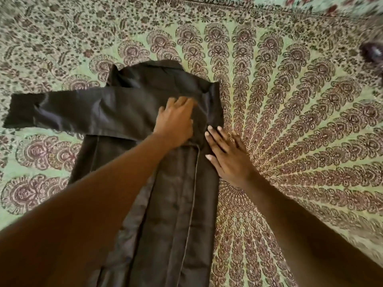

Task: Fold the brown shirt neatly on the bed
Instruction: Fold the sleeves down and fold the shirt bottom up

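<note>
Count: one shirt (172, 204), two hands, one sheet (290, 121) covering the bed.
Shirt: lying flat on the sheet, left of centre; right side is lying folded in, making a straight edge.
Sleeve (62, 109): one is stretching across the chest and sticking out past the shirt's left edge.
Axis: long axis is running near to far; collar (157, 66) is pointing away from the person.
Left hand (176, 123): lying palm down on the chest, fingers spread and nearly straight, pressing cloth, gripping nothing.
Right hand (226, 154): lying flat, fingers straight, resting on the shirt's right edge and the sheet.
Room: wide open sheet is showing to the right and far side; less on the left.
Corner: something dark and blurred (373, 52) is sitting far right; cannot tell what.
</note>
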The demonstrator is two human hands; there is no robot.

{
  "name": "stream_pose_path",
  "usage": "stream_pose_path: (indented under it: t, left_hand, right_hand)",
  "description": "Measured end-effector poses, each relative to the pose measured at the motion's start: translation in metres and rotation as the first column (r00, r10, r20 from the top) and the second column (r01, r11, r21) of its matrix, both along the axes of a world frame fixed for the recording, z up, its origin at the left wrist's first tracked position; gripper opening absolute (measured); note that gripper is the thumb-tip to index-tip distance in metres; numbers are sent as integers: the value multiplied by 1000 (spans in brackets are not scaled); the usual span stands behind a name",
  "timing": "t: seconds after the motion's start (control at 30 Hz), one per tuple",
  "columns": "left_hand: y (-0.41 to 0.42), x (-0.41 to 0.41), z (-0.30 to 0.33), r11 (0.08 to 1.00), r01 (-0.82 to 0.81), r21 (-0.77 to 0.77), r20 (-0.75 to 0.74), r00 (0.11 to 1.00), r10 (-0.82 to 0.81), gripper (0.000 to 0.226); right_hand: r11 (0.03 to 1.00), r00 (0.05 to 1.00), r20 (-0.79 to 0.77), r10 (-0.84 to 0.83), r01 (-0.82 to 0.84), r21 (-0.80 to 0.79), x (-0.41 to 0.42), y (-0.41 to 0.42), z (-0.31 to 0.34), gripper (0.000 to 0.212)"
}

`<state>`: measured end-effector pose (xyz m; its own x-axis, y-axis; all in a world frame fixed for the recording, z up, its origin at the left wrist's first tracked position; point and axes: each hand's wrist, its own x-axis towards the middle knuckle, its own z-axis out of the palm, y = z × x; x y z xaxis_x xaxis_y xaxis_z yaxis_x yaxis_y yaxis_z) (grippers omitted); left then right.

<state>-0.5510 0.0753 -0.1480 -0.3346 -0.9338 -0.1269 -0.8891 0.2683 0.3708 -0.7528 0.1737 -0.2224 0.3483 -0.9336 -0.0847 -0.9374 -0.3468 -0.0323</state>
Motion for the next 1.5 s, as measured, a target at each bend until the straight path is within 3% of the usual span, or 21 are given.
stream_pose_path:
  t: [0.17,0.23,0.37,0.5,0.57,0.63,0.7,0.8,0.9,0.97,1.17,1.3,1.43,1.5]
  left_hand:
    - [-67,-8,-16,996,-13,85,132,991,2,66]
    - [-73,-7,-19,997,-12,71,174,985,-1,57]
    - [-72,5,-16,999,-15,30,252,968,7,18]
    - [-64,6,-5,998,-19,63,341,940,-4,21]
    - [-65,-4,3,998,16,69,272,962,-34,36]
    - [-72,-22,10,990,-4,144,43,999,-2,51]
    - [-81,-44,13,967,-73,246,-145,983,111,48]
    - [-101,-77,1,919,-150,364,-182,956,228,47]
    - [-117,-93,-13,913,-132,387,-285,924,254,25]
    - [-123,-98,-17,913,-120,391,-302,920,250,26]
    - [-129,-93,-35,930,-134,341,-236,946,223,25]
    - [-122,-97,-45,984,-90,154,-225,966,124,15]
    - [-120,-103,-49,979,195,-57,14,981,-194,12]
    - [-120,-106,-53,954,272,-122,158,955,-252,16]
  right_hand:
    - [999,999,42,-26,27,-18,-1,0,-5,62]
    - [999,999,35,-36,36,-12,-2,1,-6,61]
    - [999,999,30,-33,34,-20,-2,0,-5,61]
    - [1000,999,10,-30,30,-7,-1,0,-5,63]
    - [1000,1000,10,-20,20,-9,-2,0,-5,63]
    - [1000,1000,14,-8,9,-22,-2,1,-5,63]
    - [1000,1000,19,-4,4,-29,-2,2,-4,61]
    - [1000,999,30,-12,12,-20,-3,2,-3,60]
    - [1000,999,30,-22,22,-14,-5,1,-2,62]
    - [1000,999,39,-28,28,-13,-6,1,-2,65]
    - [1000,997,68,-19,18,13,-8,0,-1,68]
    - [999,996,84,-28,26,28,-8,-1,-1,66]
    - [1000,996,94,-7,4,30,-9,-1,-1,64]
    - [1000,996,90,-4,1,31,-10,-1,-1,64]
